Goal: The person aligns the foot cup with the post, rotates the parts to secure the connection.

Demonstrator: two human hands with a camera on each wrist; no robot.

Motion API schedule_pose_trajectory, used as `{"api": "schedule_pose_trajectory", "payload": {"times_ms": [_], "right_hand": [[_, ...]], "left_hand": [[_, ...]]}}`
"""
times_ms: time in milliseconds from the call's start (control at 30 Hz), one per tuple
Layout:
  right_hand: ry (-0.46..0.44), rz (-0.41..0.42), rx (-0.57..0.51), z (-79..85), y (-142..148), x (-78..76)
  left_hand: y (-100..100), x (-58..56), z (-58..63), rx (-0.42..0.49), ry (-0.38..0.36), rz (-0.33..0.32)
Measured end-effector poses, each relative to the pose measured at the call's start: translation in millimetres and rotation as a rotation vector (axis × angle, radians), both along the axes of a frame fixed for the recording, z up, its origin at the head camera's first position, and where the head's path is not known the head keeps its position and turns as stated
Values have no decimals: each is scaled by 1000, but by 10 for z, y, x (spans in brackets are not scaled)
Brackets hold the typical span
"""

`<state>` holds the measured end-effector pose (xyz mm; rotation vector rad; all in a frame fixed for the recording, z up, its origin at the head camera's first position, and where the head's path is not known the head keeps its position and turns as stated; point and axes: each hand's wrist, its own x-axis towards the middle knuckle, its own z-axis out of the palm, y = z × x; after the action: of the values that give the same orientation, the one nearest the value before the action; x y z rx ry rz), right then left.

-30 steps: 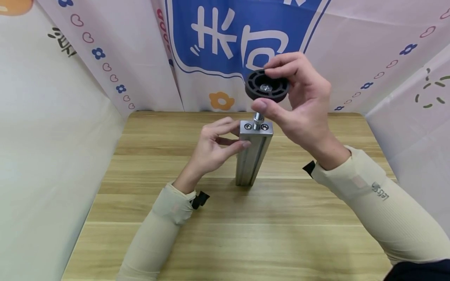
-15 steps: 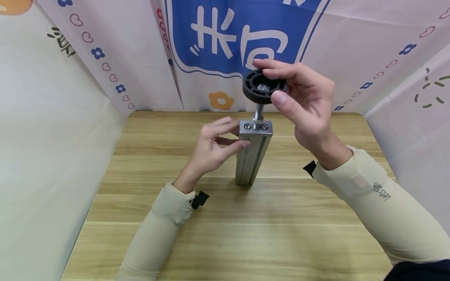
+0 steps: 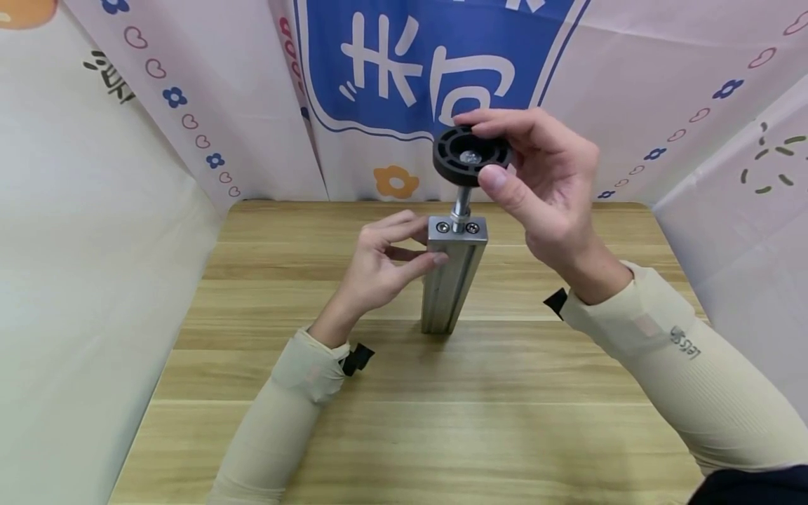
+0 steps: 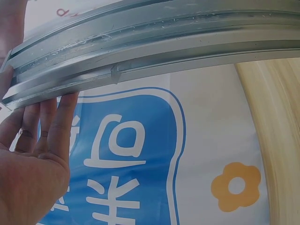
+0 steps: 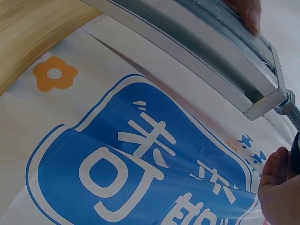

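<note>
Right grip (image 3: 555, 186) raised, thumb and fingers pinching black foot (image 3: 459, 173) above metal post (image 3: 445, 284). Left grip (image 3: 388, 266) lower, pinching post's upper end. Post upright on bench (image 3: 353, 435), printed curtain (image 3: 372, 151) behind.

From above and the person's side, the head camera looks forward and down, taking in the whole metal post (image 3: 449, 284). The wrist cameras, turned sideways, sit close at the post's left and right, cropping it; both face the blue panel (image 3: 424, 52) behind it, which all three share.
</note>
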<state>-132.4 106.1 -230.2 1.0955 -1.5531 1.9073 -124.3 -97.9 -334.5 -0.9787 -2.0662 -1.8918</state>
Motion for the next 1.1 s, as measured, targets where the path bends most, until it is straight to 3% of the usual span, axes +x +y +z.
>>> {"api": "schedule_pose_trajectory", "payload": {"times_ms": [633, 900, 1100], "right_hand": [[-1, -94, 5, -23, -48, -11], [6, 2, -32, -15, -33, -12], [-8, 27, -42, -25, -15, -20]], "left_hand": [[6, 3, 5, -3, -3, -5], [10, -9, 0, 13, 0, -13], [5, -7, -3, 9, 0, -10]]}}
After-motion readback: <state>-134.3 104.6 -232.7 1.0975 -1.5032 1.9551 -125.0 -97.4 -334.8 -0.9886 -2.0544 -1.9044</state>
